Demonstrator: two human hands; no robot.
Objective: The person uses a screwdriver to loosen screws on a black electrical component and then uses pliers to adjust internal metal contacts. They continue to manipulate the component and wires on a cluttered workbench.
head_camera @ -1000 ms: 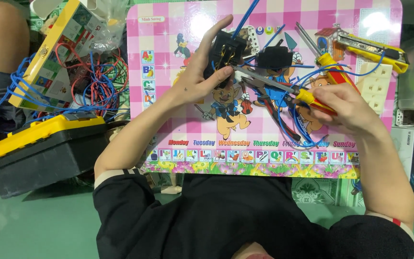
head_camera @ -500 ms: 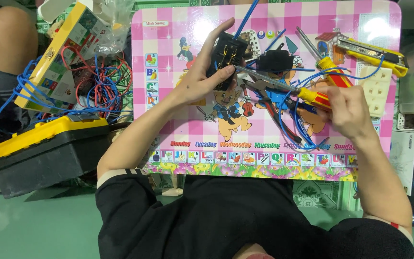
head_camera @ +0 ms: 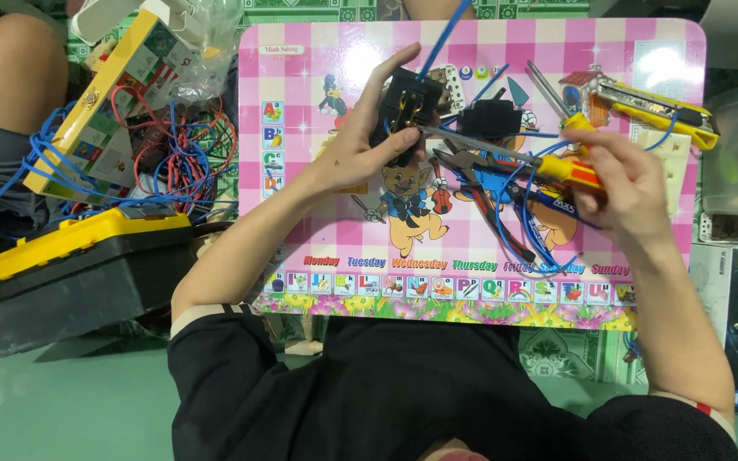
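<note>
My left hand (head_camera: 367, 141) grips a black electrical socket block (head_camera: 402, 104) over a pink cartoon-printed table top (head_camera: 301, 230). A blue wire (head_camera: 442, 34) runs up out of the block. My right hand (head_camera: 629, 179) holds a screwdriver (head_camera: 514, 156) by its yellow and red handle, and the metal shaft points left with its tip at the block's terminals. Pliers with blue handles (head_camera: 493, 183) and loose blue wires (head_camera: 523, 230) lie on the table between my hands.
A second black block (head_camera: 489, 118), a yellow utility knife (head_camera: 655, 102) and a white socket part (head_camera: 672, 154) lie at the table's far right. On the left stand a yellow-lidded black toolbox (head_camera: 70, 265) and tangled red and blue wires (head_camera: 164, 145). Another person's knee (head_camera: 10, 68) shows far left.
The screwdriver's tip has moved up and left onto the black block. My right hand has shifted slightly; the left hand keeps its grip on the block.
</note>
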